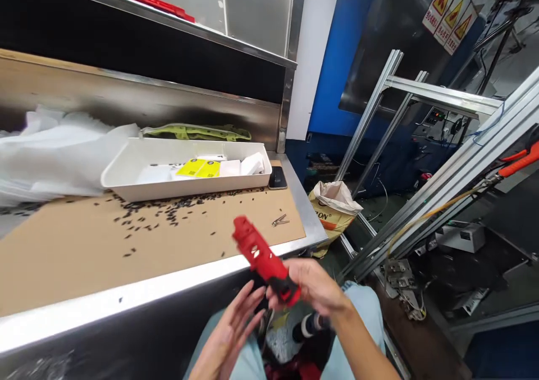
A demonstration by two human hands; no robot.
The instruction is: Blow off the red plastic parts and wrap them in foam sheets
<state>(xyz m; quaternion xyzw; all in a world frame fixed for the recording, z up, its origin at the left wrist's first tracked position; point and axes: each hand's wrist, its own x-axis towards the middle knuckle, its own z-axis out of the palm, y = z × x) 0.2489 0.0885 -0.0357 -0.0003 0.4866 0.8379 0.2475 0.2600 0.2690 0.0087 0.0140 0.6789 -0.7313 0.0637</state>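
Head view puts the red plastic part (263,259) in mid-air just off the front edge of the workbench (168,282), above the person's lap. It is a long, ribbed moulding with pale cut-outs on its flank and a black piece at its lower end. Its long axis runs on a diagonal, the free end pointing up and to the left toward the bench, the black end down and to the right into the right hand (314,284). That hand's fingers are closed around the black end only, so most of the length stands out unsupported. The left hand (236,324) sits just below and beside it with fingers spread and loosely curled, holding nothing and apparently not touching the part. Judging from this, the end-only grip could let the part twist or slip out toward the floor beside the knees, and the raised tip could knock the bench's metal lip if it swings forward. On the brown bench mat (84,251) lie scattered small black bits (160,214), a small metal clip (280,220), and farther back a white tray (138,169) with yellow cards (197,168), a dark phone (278,177) at its right end.
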